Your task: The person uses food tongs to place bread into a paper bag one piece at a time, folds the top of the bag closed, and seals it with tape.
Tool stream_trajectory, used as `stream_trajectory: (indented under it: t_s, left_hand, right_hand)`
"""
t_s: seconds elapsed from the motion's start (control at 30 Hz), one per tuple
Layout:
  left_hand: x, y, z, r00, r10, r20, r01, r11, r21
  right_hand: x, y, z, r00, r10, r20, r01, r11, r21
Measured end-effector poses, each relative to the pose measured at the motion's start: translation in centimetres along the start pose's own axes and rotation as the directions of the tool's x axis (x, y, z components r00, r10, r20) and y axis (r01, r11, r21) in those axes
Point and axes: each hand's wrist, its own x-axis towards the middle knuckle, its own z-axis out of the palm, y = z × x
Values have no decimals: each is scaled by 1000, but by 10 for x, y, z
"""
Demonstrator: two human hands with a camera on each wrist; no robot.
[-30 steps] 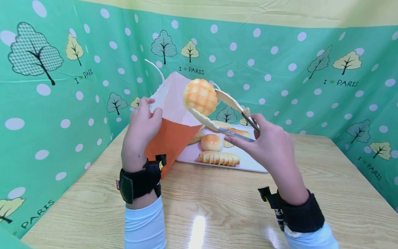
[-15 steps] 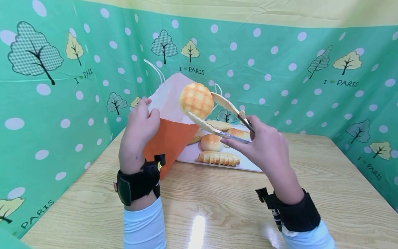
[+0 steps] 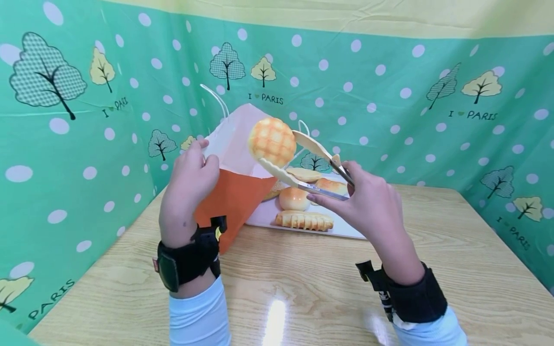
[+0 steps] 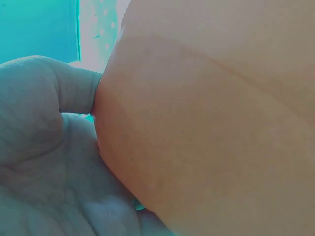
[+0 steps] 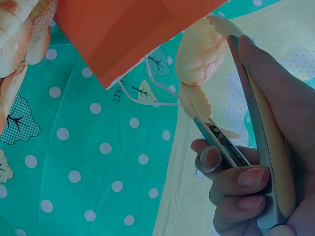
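Observation:
My left hand (image 3: pixel 190 175) pinches the edge of an orange paper bag (image 3: pixel 235 202) with a white inside and white string handles. The bag leans, its mouth toward the right; in the left wrist view the orange paper (image 4: pixel 206 137) fills most of the picture beside the thumb. With my right hand (image 3: pixel 372 199) I grip tongs (image 3: pixel 318 187) that have metal arms and cream scalloped tips. A round bun (image 3: pixel 272 142) with a grid-patterned top is clamped between the tips, in front of the bag's mouth. The right wrist view shows the same bun (image 5: pixel 199 54) from the side.
Behind the bag a white tray (image 3: pixel 261 218) bears several breads, among them a round glossy bun (image 3: pixel 294 198) and a long ridged loaf (image 3: pixel 305 220). Everything stands on a wood-grain table (image 3: pixel 329 278). Green dotted curtains (image 3: pixel 368 96) enclose the back and sides.
The tongs with the bun have moved slightly left and down toward the bag's mouth. My left hand has shifted a little left and down, and the bag's front edge has lowered slightly.

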Motion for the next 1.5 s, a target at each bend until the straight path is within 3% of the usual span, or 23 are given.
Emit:
stream_trajectory:
  t_s: [0.97,1.1,1.3,1.5]
  left_hand:
    - [3,-3,5,999,1,39,-3,998,55]
    - [3,-3,5,999,-7,45,5,999,51]
    - [3,-3,6,998,1,67,-4,999,35]
    - [4,-4,7,998,-2,64,0,1000,31]
  right_hand:
    - [-1,-1,2,1000,-14,-3,14,1000,-9]
    - [-1,-2,8,999,-4,-38,4,1000,-7]
    - [-2,-10,20,987,-35,-155,35,999,1]
    - [-3,-12,22,986,-34,-160,36,999,8]
